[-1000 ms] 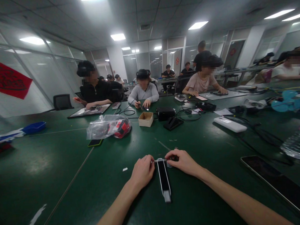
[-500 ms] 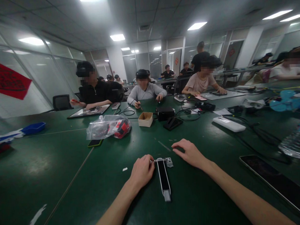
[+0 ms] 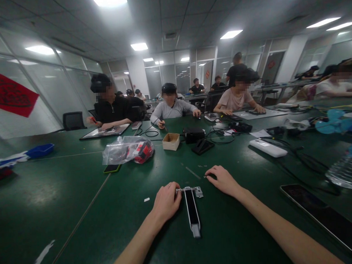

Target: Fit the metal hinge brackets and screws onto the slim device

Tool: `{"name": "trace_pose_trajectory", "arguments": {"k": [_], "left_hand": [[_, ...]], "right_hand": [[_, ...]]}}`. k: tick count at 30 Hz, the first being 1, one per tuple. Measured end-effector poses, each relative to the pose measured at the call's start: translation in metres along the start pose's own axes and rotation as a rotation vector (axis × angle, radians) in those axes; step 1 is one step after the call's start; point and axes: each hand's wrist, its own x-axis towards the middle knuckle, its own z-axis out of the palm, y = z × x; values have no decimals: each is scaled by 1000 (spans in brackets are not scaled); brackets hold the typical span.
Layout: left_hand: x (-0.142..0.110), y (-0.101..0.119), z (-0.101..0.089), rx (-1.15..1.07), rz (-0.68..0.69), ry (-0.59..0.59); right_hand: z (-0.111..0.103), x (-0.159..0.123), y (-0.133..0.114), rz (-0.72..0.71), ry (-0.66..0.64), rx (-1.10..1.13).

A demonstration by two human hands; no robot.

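A long narrow metal piece [image 3: 192, 210] with a black middle and pale edges lies on the green table. At its far end is a thin crossbar with a small silver bracket [image 3: 198, 192] on the right. My left hand [image 3: 167, 201] is closed at the crossbar's left end, its fingertips partly hidden. Off to the right of the bracket, my right hand [image 3: 222, 180] pinches a tiny shiny metal part [image 3: 205, 176] between thumb and forefinger, apart from the long piece. The tiny part's exact kind is too small to tell.
Beyond my hands stand a small open box [image 3: 171, 142], a plastic bag with red and black contents [image 3: 129, 150] and a black stand [image 3: 202, 147]. A large phone [image 3: 320, 215], a bottle [image 3: 346, 166] and cables lie to the right. Several people sit across the table.
My right hand has shifted slightly right and down, and a tiny shiny part now shows at its fingertips. My left hand and the long metal piece stay in place.
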Motion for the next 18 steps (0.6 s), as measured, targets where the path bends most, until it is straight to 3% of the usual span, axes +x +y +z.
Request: {"name": "trace_pose_trajectory", "arguments": {"k": [10, 14, 18], "left_hand": [[1, -1, 0, -5, 5, 43], [1, -3, 2, -27, 18, 131], [0, -2, 2, -74, 72, 226]], "right_hand": [[0, 1, 0, -7, 64, -149], [-2, -2, -9, -11, 147, 68], [-2, -13, -36, -6, 164, 355]]}}
